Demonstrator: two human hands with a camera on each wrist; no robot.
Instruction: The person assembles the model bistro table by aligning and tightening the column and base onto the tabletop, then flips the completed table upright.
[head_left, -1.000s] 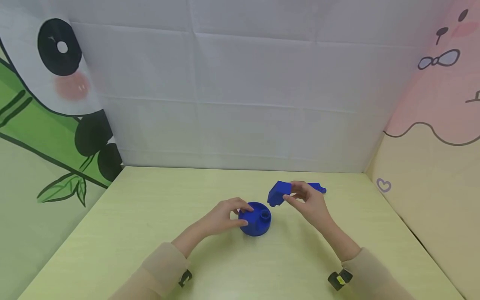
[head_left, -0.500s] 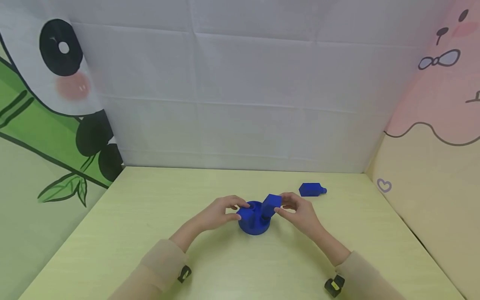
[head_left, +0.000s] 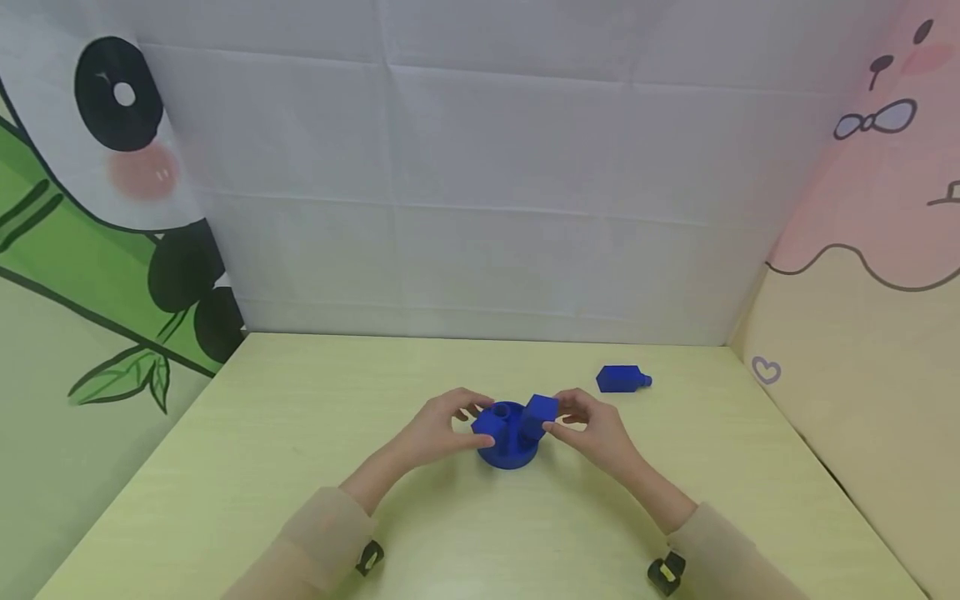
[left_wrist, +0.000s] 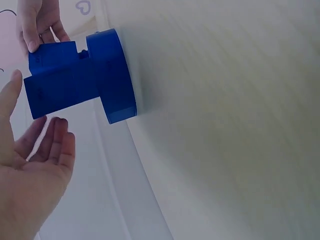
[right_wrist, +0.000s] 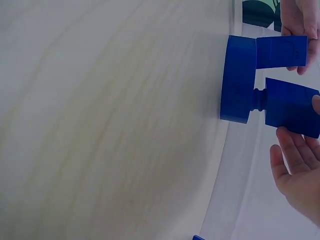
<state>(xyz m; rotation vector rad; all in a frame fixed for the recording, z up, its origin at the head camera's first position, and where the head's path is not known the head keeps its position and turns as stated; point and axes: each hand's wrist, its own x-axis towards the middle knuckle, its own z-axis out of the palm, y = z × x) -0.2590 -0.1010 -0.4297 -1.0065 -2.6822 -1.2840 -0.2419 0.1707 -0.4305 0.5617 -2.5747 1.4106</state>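
Note:
A round blue base point(head_left: 510, 460) with a raised rim and round sockets rests on the table. One blue angular block point(head_left: 490, 423) stands on its left side, with my left hand point(head_left: 441, 430) around its upper end, thumb on the near side and fingers beyond. My right hand point(head_left: 597, 433) pinches a second blue block point(right_wrist: 290, 105) by its top, on the base's right side. In the right wrist view this block's grooved neck point(right_wrist: 258, 100) still shows between block and base. An unoccupied socket point(head_left: 501, 410) is visible at the back of the base.
A third blue block point(head_left: 621, 379) with a knobbed neck lies on its side toward the back right of the pale yellow table point(head_left: 337, 400). A white cloth wall point(head_left: 495, 208) rises behind, with painted panels at both sides.
My right hand has brought its block left and down onto the base, turned neck-down. The base has turned, so the open socket now faces the back. The left hand stays beside its block.

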